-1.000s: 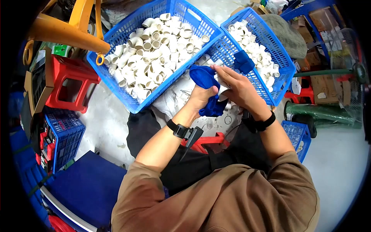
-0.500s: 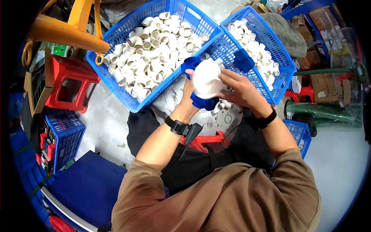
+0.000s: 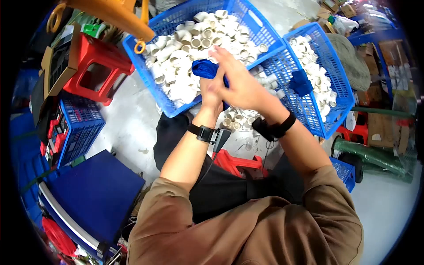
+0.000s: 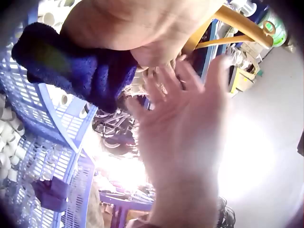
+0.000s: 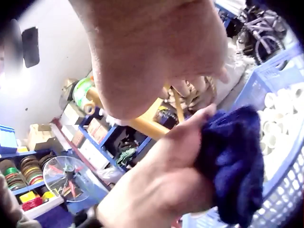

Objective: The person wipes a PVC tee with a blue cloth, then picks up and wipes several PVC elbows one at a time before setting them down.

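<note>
A bunched blue cloth (image 3: 204, 68) is in my left hand (image 3: 211, 93), whose fingers curl round it at the near edge of the large crate. My right hand (image 3: 242, 86) crosses just above it in the head view, fingers stretched out toward the crate. The left wrist view shows the right hand's (image 4: 183, 128) palm with spread fingers and nothing in it. From the right wrist, the cloth (image 5: 237, 166) bulges out past the left hand's thumb. White pipe elbows (image 3: 205, 33) fill the large blue crate (image 3: 267, 33) beyond both hands.
A second blue crate (image 3: 282, 70) on the right holds more white fittings (image 3: 319, 75); a dark blue cloth piece (image 3: 301, 83) hangs on its side. Loose fittings (image 3: 238, 119) lie between the crates and my knees. A yellow metal bar (image 3: 106, 20) reaches over the large crate's left corner.
The white fitting between my hands half a second ago no longer shows there. Both hands have moved forward and left to the large crate, and the head view has shifted.
</note>
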`<act>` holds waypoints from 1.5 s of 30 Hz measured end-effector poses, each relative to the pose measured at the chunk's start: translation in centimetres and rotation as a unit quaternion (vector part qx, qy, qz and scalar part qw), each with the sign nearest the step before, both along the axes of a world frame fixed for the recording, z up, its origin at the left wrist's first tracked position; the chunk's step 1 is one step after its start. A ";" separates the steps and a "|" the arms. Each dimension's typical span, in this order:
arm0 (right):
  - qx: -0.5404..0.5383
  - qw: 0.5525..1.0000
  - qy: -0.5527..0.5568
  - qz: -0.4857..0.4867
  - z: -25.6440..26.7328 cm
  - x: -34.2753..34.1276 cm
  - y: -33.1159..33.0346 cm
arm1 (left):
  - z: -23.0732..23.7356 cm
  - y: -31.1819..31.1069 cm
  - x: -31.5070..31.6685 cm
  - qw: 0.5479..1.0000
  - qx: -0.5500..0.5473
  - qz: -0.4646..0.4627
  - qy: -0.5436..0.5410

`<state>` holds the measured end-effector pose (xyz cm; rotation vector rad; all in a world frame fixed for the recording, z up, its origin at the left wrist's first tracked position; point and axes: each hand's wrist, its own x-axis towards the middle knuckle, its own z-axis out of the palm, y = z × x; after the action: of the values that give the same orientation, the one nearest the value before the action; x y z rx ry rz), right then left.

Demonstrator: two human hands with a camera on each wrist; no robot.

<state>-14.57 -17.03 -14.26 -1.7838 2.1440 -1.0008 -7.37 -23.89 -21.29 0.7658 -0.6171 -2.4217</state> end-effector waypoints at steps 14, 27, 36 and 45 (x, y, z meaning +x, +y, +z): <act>0.057 0.901 -0.382 -0.198 -7.7 -3.7 6.5 | 3.8 -2.8 1.5 0.991 0.058 -0.013 0.119; 0.450 0.863 -0.068 -0.220 -25.8 -15.0 14.5 | 0.6 -4.3 0.8 0.949 0.170 0.008 0.265; 0.478 0.800 -0.173 -0.319 -38.8 -13.6 7.0 | -0.4 -3.2 -1.0 0.986 0.156 0.048 0.031; 0.254 0.882 -0.183 -0.353 -55.0 -12.3 7.5 | -2.1 -1.4 -1.7 0.968 0.215 0.082 -0.097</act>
<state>-26.90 -9.51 -69.31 -0.5188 2.5028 -0.6942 -9.06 -25.27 -23.35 1.1894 -0.0830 -2.3662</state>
